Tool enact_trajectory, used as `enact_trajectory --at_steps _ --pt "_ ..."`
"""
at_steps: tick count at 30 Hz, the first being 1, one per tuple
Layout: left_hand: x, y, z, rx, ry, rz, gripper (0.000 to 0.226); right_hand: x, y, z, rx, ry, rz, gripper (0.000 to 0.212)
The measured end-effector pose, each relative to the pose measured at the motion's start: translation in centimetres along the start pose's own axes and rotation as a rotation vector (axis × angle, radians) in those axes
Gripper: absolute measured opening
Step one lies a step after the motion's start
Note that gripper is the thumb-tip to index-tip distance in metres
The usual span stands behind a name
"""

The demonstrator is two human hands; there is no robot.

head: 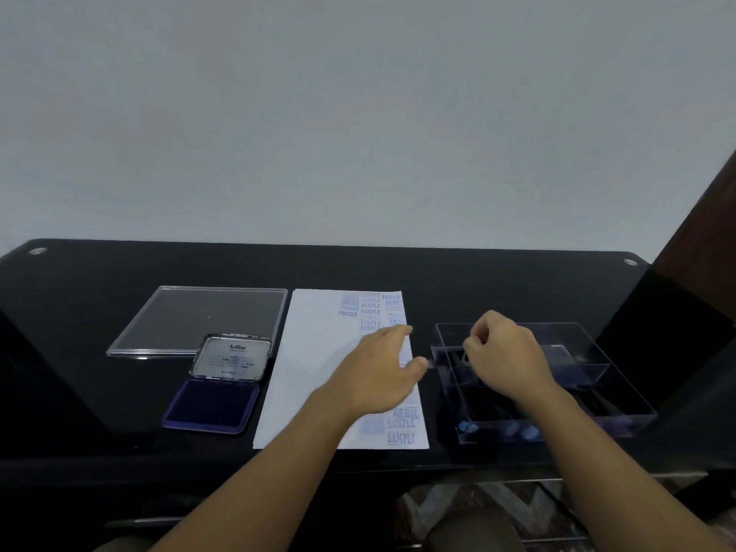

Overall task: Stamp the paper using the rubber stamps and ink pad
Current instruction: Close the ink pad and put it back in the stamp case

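- My right hand (506, 356) is down inside the clear box (517, 323), fingers curled in and pinching a thin dark piece that I take for a stamp (464, 355). Only a sliver of it shows past my knuckles.
- My left hand (382, 372) is spread and relaxed over the right edge of the paper (310, 372), holding nothing, with the thumb pointing out toward the box. I cannot tell whether the palm presses on the sheet or only hovers.
- I judge the stamp to be light and stiff, small enough for two fingers and a thumb. I would hold it by the handle end and keep the rubber face off my skin, since old ink smears.
- The box holds more stamps in its compartments. Blue knobs (529, 432) show at the near wall, but the dark contents blur together and I cannot count them.
- The paper is thin and will slide on the glossy bench (79, 312), so a flat hand on it helps. Blue prints run down its right side — some read SAMPLE and FRAGILE — and my left hand covers the middle ones.
- The ink pad (213, 404) lies open just left of the paper with its lid (233, 358) tipped up. The pad is soft and wet, so it needs a light press.
- A clear cover (199, 320) lies flat behind the ink pad.
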State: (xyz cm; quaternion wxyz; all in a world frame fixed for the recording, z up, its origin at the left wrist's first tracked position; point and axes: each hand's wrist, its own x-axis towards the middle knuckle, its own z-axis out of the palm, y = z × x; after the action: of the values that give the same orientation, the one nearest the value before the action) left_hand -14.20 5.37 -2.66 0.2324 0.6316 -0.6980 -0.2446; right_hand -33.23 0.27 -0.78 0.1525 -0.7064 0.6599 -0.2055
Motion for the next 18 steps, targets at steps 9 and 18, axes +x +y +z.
enact_trajectory --at_steps 9,18 --pt "-3.8 -7.3 -8.1 0.018 0.192 -0.181 0.054 -1.2 -8.6 4.6 0.123 -0.007 -0.203 0.015" --pt "-8.1 -14.1 -13.3 0.049 0.297 -0.361 0.049 -3.3 -15.8 10.0 0.348 -0.286 -0.182 0.025"
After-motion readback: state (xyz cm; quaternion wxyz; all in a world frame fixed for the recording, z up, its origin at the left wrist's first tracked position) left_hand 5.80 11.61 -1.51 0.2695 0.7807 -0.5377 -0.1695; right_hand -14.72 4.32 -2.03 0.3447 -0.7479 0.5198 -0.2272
